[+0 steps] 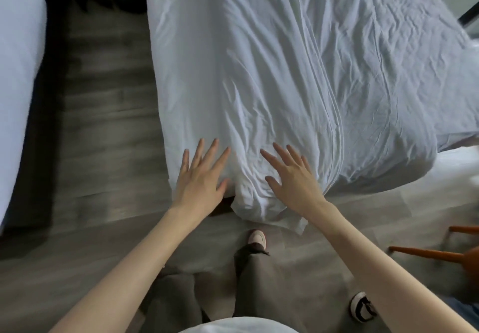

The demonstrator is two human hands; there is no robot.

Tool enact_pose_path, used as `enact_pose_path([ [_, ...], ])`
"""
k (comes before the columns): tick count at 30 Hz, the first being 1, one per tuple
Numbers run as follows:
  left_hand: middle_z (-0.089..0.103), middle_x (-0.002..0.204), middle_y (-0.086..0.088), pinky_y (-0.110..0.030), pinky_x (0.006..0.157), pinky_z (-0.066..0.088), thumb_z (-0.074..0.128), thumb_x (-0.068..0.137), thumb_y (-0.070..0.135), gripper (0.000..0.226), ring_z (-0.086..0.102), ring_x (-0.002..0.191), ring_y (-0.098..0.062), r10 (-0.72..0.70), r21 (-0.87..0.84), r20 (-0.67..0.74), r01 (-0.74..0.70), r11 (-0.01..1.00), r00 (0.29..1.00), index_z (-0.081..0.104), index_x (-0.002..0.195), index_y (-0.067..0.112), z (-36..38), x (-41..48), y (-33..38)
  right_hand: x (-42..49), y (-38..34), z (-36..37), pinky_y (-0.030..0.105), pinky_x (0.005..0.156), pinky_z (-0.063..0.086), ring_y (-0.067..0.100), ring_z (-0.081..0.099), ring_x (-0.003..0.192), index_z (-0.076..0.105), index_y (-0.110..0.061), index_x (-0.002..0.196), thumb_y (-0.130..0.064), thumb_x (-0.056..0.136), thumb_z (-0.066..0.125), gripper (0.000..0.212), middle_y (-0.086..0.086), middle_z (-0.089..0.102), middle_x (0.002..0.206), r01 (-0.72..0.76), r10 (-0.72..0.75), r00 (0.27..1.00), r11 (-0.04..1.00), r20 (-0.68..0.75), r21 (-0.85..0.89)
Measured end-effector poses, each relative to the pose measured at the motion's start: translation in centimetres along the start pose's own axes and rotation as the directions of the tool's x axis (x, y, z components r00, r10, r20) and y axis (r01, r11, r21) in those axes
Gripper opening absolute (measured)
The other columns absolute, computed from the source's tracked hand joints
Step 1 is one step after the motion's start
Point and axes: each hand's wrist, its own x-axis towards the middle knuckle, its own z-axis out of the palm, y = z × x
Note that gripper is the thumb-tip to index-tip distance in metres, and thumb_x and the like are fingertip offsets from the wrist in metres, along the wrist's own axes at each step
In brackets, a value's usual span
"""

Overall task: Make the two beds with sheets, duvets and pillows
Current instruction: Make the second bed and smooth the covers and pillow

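Hands flat, fingers spread: left hand (201, 180), right hand (293, 177) on duvet (259, 73) corner.

The floor (103, 125) is made of long grey boards that look like wood. It is dark on the left side and almost black at the top. Near the bottom right it is paler and brighter. Thin orange-brown wooden legs (427, 253) poke in from the right edge, a bit blurry. The light is soft and cool. A dark bar (469, 19) crosses the top right corner.
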Motion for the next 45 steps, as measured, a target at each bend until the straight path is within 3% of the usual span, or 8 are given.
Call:
enact_pose_path([
  [5, -0.003, 0.163, 0.0, -0.045, 0.118, -0.007, 0.039, 0.101, 0.042, 0.064, -0.01, 0.149, -0.026, 0.021, 0.058, -0.116, -0.014, 0.998, 0.993, 0.007, 0.155, 0.03, -6.9, -3.9, -8.5, 1.0, -11.0, -1.0, 0.05, 0.121, 0.004, 0.025, -0.005, 0.15, 0.016, -0.038, 0.153, -0.036, 0.101, 0.043, 0.058, -0.003, 0.006, 0.163, 0.06, -0.063, 0.996, 0.997, -0.062, -0.052],
  [11, -0.006, 0.163, 0.0, -0.047, 0.119, -0.003, 0.036, 0.101, 0.044, 0.064, -0.011, 0.149, -0.028, 0.094, 0.135, -0.188, -0.068, 0.988, 0.978, 0.004, 0.155, 0.03, -15.3, -6.3, -18.7, 2.4, -22.9, -2.3, 0.054, 0.12, 0.005, 0.026, -0.005, 0.15, 0.018, -0.037, 0.153, -0.035, 0.1, 0.046, 0.06, -0.001, 0.007, 0.163, 0.028, -0.039, 0.976, 0.998, -0.215, -0.056],
  [21, 0.003, 0.164, -0.004, -0.051, 0.119, 0.003, 0.041, 0.099, 0.045, 0.065, -0.002, 0.15, -0.032, 0.187, 0.155, -0.318, -0.143, 0.977, 0.929, 0.012, 0.155, 0.027, -24.7, -3.0, -27.8, 8.8, -33.2, -8.1, 0.056, 0.119, 0.007, 0.031, 0.003, 0.15, 0.027, -0.033, 0.152, -0.029, 0.096, 0.056, 0.063, 0.002, 0.016, 0.162, 0.057, -0.119, 0.905, 0.985, -0.408, -0.16],
  [31, -0.003, 0.164, -0.001, -0.049, 0.12, 0.002, 0.038, 0.1, 0.046, 0.067, -0.005, 0.15, -0.03, 0.256, 0.258, -0.303, -0.18, 0.949, 0.918, 0.003, 0.155, 0.03, -31.3, 13.5, -37.3, 26.8, -36.3, -11.5, 0.06, 0.118, 0.006, 0.032, -0.001, 0.15, 0.017, -0.034, 0.154, -0.033, 0.097, 0.053, 0.067, 0.003, 0.008, 0.163, -0.013, -0.05, 0.904, 0.989, -0.424, -0.144],
  [45, -0.001, 0.164, -0.002, -0.049, 0.12, 0.005, 0.038, 0.1, 0.045, 0.064, -0.003, 0.15, -0.029, 0.303, 0.186, -0.303, -0.256, 0.949, 0.903, 0.009, 0.155, 0.032, -43.1, 43.2, -49.6, 54.8, -38.6, -24.2, 0.059, 0.118, 0.005, 0.03, -0.005, 0.15, 0.016, -0.035, 0.154, -0.033, 0.097, 0.053, 0.068, 0.0, 0.003, 0.163, -0.145, 0.113, 0.893, 0.989, -0.435, -0.04],
])
